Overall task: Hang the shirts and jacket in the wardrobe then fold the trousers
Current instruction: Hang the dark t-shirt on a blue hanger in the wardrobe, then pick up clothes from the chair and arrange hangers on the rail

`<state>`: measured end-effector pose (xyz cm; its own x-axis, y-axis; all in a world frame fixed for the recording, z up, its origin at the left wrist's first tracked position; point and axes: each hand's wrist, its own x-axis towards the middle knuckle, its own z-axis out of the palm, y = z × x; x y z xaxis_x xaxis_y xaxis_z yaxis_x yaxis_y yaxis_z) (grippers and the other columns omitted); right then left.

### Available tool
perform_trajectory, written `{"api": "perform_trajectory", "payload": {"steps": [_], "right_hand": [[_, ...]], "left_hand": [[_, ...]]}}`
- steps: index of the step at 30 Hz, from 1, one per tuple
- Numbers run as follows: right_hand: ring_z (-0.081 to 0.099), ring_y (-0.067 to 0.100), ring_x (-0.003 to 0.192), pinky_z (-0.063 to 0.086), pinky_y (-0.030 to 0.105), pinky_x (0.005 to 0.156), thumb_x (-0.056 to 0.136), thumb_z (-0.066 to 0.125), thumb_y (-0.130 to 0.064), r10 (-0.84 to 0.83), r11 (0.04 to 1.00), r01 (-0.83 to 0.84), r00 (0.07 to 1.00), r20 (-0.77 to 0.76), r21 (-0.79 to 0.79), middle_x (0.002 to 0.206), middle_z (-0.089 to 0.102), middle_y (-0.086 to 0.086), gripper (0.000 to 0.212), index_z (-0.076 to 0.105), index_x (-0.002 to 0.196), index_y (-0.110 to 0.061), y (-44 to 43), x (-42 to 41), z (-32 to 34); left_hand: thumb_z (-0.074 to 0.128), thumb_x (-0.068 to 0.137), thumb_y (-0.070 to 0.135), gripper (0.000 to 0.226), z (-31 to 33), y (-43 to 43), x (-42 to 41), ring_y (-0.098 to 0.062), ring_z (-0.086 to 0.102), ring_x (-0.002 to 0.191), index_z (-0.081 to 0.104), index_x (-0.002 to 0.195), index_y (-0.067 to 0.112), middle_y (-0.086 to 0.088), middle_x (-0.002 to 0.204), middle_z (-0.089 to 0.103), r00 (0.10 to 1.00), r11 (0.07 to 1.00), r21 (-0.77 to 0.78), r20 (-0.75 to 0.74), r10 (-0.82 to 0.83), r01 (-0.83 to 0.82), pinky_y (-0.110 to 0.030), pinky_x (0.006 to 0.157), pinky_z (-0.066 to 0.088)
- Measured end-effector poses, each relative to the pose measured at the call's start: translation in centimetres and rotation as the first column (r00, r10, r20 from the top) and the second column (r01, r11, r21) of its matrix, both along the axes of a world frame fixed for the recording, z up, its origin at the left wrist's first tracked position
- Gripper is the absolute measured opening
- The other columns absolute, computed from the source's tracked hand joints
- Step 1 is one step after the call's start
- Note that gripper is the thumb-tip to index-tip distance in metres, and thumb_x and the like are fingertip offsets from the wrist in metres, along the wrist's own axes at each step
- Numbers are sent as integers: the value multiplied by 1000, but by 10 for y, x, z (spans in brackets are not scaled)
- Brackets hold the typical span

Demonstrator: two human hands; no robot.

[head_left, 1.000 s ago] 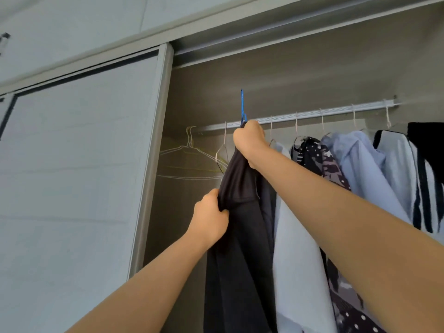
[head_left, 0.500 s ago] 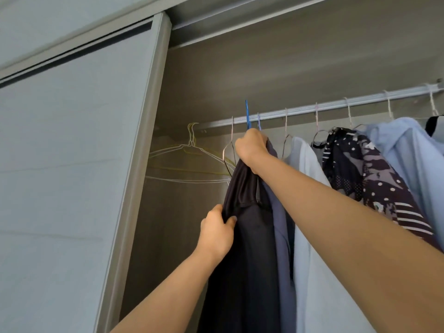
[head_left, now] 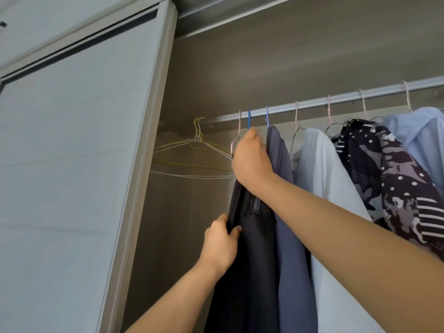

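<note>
Gripping the blue hanger point(head_left: 249, 120) at centre frame (its hook reaches the rail point(head_left: 336, 100)), the right hand point(head_left: 251, 159) holds up the dark jacket point(head_left: 249, 260), whose left edge the left hand point(head_left: 221, 243), lower centre, pinches, just beside a slate-blue shirt point(head_left: 290, 236).

Five garments on one rail point(head_left: 346, 97): black jacket point(head_left: 249, 260), slate-blue shirt point(head_left: 288, 236), white shirt point(head_left: 322, 169), patterned top point(head_left: 384, 176), pale blue shirt point(head_left: 420, 135). Seven hanger hooks point(head_left: 296, 114) along it. Two hands: left hand point(head_left: 219, 246), right hand point(head_left: 249, 159). Bare wire hangers point(head_left: 192, 143) on the left, too tangled to count tbh.
</note>
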<state>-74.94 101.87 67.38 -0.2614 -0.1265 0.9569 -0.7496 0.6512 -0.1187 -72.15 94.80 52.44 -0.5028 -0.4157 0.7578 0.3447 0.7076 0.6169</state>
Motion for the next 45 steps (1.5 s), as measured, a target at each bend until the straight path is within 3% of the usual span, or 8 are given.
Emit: {"api": "perform_trajectory", "payload": {"steps": [2,5,9,14,19,27,31,45], "right_hand": [[45,37,123,46,36,96,96,45,-3,-120,986,139,975,-185,95,138,38,28,57,17,144,10,0,-3,-16],[34,40,134,39,42,106,99,35,-8,-214,960,250,947,-239,130,148,28,30,50,19,144,8,7,-1,-27],[17,41,144,22,49,116,96,42,-17,-291,912,356,912,-290,205,155,18,26,63,15,148,5,18,5,-39],[16,40,145,21,50,116,95,46,-26,-270,891,364,906,-327,273,157,19,23,66,18,149,0,36,28,-65],[25,38,142,25,49,115,95,45,-25,-128,910,249,929,-347,331,146,39,18,57,30,146,-3,57,62,-106],[43,38,132,35,50,110,93,51,-20,121,908,44,924,-362,416,130,57,19,50,46,138,0,87,117,-189],[48,36,128,38,50,108,94,52,-20,262,886,-96,911,-319,453,125,60,18,45,52,134,0,92,147,-236],[60,36,108,51,44,92,89,61,-18,725,561,-625,687,42,543,109,66,17,39,58,123,1,36,273,-431]], "left_hand": [[55,99,17,10,-3,-1,4,-10,62,92,61,107,18,3,100,67,1000,1000,3,-10,-4,4,-14,66,45],[57,97,19,2,-6,-2,10,-4,60,85,59,98,21,7,92,65,1000,1000,-10,-12,16,-16,-9,60,41],[61,95,19,9,-15,-1,24,-3,59,83,57,94,27,12,90,63,999,999,-31,12,37,-37,-14,68,45],[58,97,23,6,-30,5,53,-14,61,87,56,102,21,3,94,63,981,985,-116,130,144,-130,-35,83,54],[52,100,25,19,-57,18,94,-17,65,89,53,117,18,-1,101,66,940,953,-236,237,246,-190,-41,83,57],[49,101,35,17,-114,39,179,3,57,77,52,116,28,19,85,55,904,868,-316,63,422,-383,-17,69,53],[45,101,42,22,-155,41,233,-4,60,81,52,119,31,16,94,61,824,791,-355,90,559,-498,-20,72,52],[51,100,32,23,-329,42,426,-16,62,82,61,117,20,3,89,65,434,514,-444,275,858,-734,-36,68,55]]}}
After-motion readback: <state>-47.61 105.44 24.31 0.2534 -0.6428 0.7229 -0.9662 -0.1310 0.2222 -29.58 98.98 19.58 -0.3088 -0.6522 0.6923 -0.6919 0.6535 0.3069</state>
